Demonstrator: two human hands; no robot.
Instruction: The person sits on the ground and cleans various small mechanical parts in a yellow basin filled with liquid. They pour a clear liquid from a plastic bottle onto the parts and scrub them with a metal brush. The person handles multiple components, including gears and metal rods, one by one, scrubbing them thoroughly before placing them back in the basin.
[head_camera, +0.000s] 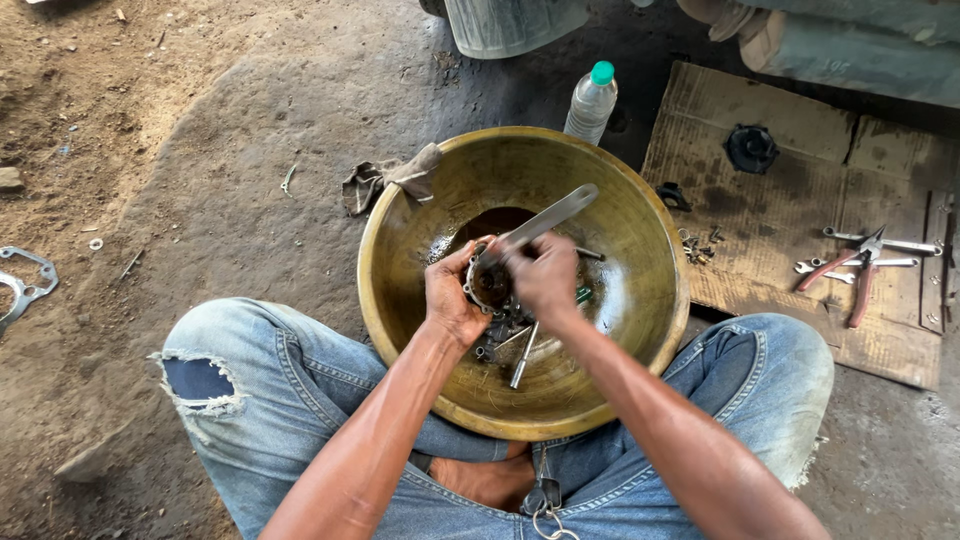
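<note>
Apparently round and oil-dark, the metal part (490, 283) sits gripped by left hand (452, 295) and right hand (545, 275).

Standing upright on the dark ground just beyond the far rim of the wide brass-coloured bowl (400, 330): a small clear plastic bottle with a green screw cap (591, 101), carrying no readable label. Lying flat to the right of the bowl: a flattened sheet of brown corrugated cardboard (790, 215), stained and worn, edges fraying. Showing no signs or screens anywhere.
</note>
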